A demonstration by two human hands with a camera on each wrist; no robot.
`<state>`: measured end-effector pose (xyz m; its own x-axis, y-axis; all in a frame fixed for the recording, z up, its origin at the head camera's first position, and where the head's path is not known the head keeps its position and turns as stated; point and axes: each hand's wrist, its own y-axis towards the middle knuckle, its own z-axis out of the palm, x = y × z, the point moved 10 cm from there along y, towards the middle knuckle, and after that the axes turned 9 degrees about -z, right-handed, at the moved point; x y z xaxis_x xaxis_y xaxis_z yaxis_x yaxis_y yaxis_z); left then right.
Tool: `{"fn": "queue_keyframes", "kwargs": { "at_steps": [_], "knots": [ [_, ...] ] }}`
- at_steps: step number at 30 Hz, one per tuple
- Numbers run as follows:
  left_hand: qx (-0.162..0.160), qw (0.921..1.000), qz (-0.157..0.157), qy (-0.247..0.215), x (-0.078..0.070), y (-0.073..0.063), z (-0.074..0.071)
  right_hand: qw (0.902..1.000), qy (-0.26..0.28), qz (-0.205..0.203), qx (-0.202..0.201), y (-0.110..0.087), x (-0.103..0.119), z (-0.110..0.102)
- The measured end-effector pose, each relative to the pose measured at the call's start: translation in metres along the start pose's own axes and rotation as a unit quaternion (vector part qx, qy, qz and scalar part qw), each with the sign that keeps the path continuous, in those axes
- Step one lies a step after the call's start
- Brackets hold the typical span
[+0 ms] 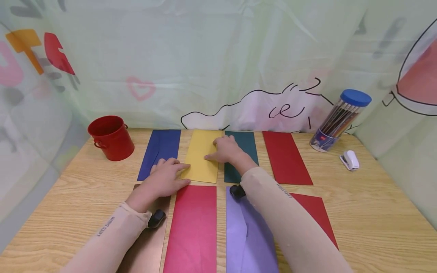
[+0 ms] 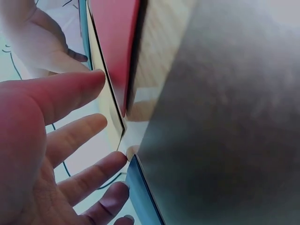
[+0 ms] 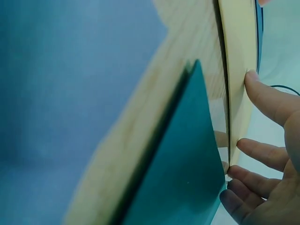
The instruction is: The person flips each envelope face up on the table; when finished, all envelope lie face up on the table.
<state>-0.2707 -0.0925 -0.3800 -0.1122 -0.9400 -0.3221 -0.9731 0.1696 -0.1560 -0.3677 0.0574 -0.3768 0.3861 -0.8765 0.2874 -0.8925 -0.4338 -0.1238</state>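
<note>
A yellow envelope [image 1: 199,151] lies flat in the back row, between a blue envelope [image 1: 164,144] and a dark green envelope [image 1: 244,151]. My left hand [image 1: 165,178] is spread over the blue envelope's lower right, its fingertips at the yellow one's lower left edge. From the other side, my right hand [image 1: 228,149] rests thumb and fingertips on the yellow envelope's right part. The right wrist view shows that thumb and one finger touching the yellow envelope [image 3: 238,61]. Extended fingers of the left hand [image 2: 28,131] fill the left wrist view. Neither hand grips anything.
A copper envelope [image 1: 150,242], a pinkish red one [image 1: 194,227], a purple one [image 1: 256,235] and a red one [image 1: 315,212] form the front row. Another red envelope [image 1: 286,157] lies behind. A red bucket [image 1: 112,138], pencil tub [image 1: 339,121] and white stapler [image 1: 349,160] stand around.
</note>
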Motion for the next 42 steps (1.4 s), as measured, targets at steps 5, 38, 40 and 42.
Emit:
{"fn": "queue_keyframes", "kwargs": {
  "at_steps": [5, 38, 40, 42],
  "knots": [
    [-0.006, 0.9997, -0.006, 0.022, -0.002, 0.005, 0.003, 1.0, 0.003, 0.002, -0.007, 0.001, -0.002, 0.0],
    [-0.074, 0.9755, 0.156, 0.137, -0.046, -0.003, -0.004, 0.9994, 0.034, -0.008, -0.002, -0.002, -0.017, 0.003],
    [-0.074, 0.9744, 0.155, 0.146, -0.046, -0.004, -0.004, 0.9992, 0.039, -0.008, -0.005, -0.003, -0.017, 0.002],
    [-0.072, 0.9721, 0.156, 0.159, -0.047, -0.005, -0.004, 0.999, 0.044, -0.008, -0.007, -0.004, -0.018, 0.002]
  ]
}}
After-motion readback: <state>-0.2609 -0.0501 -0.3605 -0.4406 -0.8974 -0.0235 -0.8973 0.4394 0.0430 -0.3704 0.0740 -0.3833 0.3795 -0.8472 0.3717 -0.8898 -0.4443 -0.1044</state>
